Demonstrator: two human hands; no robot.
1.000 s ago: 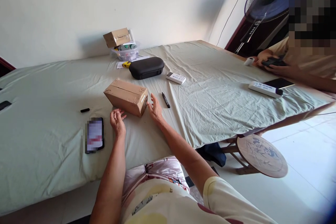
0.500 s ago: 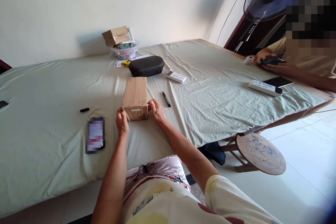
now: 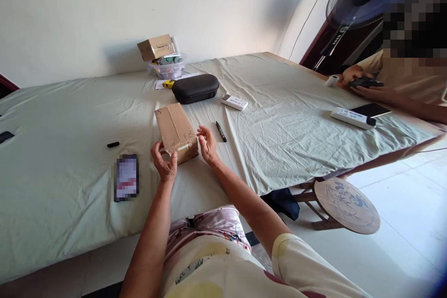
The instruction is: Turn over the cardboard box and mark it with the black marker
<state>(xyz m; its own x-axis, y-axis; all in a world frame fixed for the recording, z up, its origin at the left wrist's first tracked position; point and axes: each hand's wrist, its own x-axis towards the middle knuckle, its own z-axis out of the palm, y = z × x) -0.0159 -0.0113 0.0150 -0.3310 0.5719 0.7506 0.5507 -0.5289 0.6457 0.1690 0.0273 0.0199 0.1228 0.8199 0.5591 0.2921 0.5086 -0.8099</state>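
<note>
A brown cardboard box [image 3: 176, 125] with black scribbled marks lies on the cloth in front of me, turned slightly askew. My left hand [image 3: 164, 162] curls round its near left corner, thumb against the near end and fingers along the left side. Beside the near right corner, my right hand [image 3: 207, 145] is open with fingers apart; whether a fingertip touches the carton I cannot tell. A black marker [image 3: 221, 131] without its cap rests to the right of that hand. Its likely cap, a short black piece [image 3: 113, 145], lies to the left, behind a phone [image 3: 126, 178] with a blurred screen.
Behind the box sit a black zip case [image 3: 194, 88] and a white device [image 3: 234, 102]. A plastic tub [image 3: 169, 71] carries another small carton [image 3: 156, 47]. At right, a person's hands [image 3: 363, 81] hold a dark object near another white device [image 3: 353, 118]. A stool [image 3: 345, 205] stands below.
The box has turned, its far end swinging left. My left hand has spread round its corner, and my right hand's fingers have opened away from its right side.
</note>
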